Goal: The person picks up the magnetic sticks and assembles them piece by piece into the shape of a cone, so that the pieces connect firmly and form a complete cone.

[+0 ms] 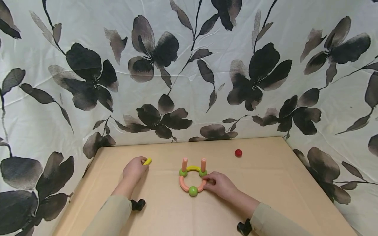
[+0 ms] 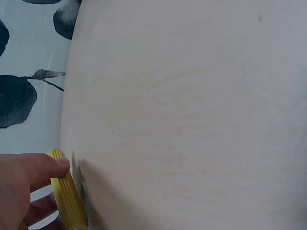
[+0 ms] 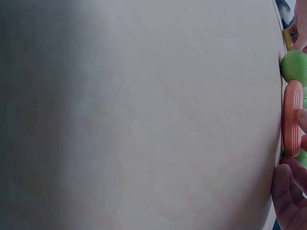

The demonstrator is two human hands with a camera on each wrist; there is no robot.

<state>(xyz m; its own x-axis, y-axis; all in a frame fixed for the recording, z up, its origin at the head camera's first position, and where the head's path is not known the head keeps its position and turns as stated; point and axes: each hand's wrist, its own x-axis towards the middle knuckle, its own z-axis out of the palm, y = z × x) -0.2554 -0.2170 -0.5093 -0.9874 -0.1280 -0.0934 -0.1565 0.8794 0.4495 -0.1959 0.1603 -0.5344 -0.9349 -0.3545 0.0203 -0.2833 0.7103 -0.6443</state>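
Between thumb and fingers, my left hand [image 1: 135, 168] pinches a ribbed yellow rod piece [image 2: 69, 203] over the left part of the table. In the middle lies a toy ring of curved rods joined by green balls [image 1: 193, 191]. Its far side is a yellow curved rod [image 1: 193, 168], its near sides are salmon-pink. Two straight pink rods [image 1: 184, 164] stick up from the two far green balls. My right hand [image 1: 220, 186] grips the ring's right pink curved rod [image 3: 291, 120]; the fingertips cover part of that rod in the head view.
A red ball [image 1: 238, 153] sits toward the back right of the light-brown table [image 1: 165, 213]. Behind and around the table hangs a white cloth with dark flowers [image 1: 206, 85]. Black camera mounts [image 1: 137, 205] show at both wrists.
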